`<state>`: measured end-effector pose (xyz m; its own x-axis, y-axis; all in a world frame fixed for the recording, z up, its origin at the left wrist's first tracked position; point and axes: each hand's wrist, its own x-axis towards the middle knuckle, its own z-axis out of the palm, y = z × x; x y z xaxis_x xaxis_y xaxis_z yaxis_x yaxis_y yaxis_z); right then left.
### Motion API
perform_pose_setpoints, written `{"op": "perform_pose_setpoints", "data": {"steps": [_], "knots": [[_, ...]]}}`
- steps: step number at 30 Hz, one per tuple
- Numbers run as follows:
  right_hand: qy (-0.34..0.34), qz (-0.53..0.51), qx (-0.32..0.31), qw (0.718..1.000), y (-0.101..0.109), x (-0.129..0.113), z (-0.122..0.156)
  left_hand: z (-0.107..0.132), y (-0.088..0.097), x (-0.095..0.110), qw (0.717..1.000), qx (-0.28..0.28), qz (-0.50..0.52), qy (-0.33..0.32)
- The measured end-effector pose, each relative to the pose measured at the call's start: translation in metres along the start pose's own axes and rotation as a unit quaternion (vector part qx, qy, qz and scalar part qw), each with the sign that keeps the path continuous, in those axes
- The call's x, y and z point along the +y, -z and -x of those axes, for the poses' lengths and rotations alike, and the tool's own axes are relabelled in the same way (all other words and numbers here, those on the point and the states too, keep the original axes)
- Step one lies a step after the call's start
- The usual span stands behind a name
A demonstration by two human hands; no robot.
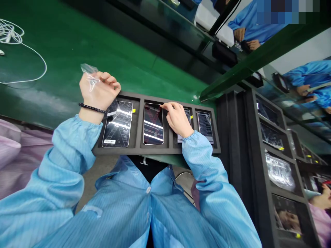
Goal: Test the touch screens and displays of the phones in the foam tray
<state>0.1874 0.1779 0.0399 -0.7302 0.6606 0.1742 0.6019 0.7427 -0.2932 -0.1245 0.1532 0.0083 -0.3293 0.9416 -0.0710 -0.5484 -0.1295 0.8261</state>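
Observation:
A black foam tray point(139, 151) lies in front of me, with a phone in each of its several compartments. My left hand point(97, 91) is above the left end, fingers curled, with a piece of clear plastic film point(90, 70) at its knuckles and over its back. Below it lies a phone point(117, 127) with a white label and a patterned screen. My right hand point(178, 117) has its fingertips pinched at the upper right corner of the second phone point(153, 125). That hand partly covers the third phone point(187, 112). The fourth phone point(205, 127) shows lines of text.
More black foam trays point(269, 160) stand stacked on the right, holding phones and a clear plastic bag point(280, 168). A white cable point(38, 51) lies coiled on the green table point(62, 44). A green beam point(248, 69) crosses the upper right. Co-workers in blue sit beyond it.

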Motion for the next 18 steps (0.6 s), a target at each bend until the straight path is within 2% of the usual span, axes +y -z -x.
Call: {"op": "perform_pose_setpoints", "data": {"steps": [7,11,16,18], "knots": [[0.010,0.003,-0.008,1.000,0.004,-0.007,0.007,0.003,-0.009,0.003,0.999,0.018,0.043,0.017],[0.022,0.000,-0.014,1.000,0.004,-0.011,0.012,0.003,-0.010,0.004,0.998,0.042,0.030,0.033],[0.032,-0.017,-0.033,0.999,0.004,-0.020,0.020,0.001,-0.003,0.002,0.999,-0.023,-0.043,0.004],[0.039,-0.020,-0.041,0.998,0.005,-0.024,0.024,0.000,0.001,0.001,0.998,-0.030,-0.059,-0.001]]}}
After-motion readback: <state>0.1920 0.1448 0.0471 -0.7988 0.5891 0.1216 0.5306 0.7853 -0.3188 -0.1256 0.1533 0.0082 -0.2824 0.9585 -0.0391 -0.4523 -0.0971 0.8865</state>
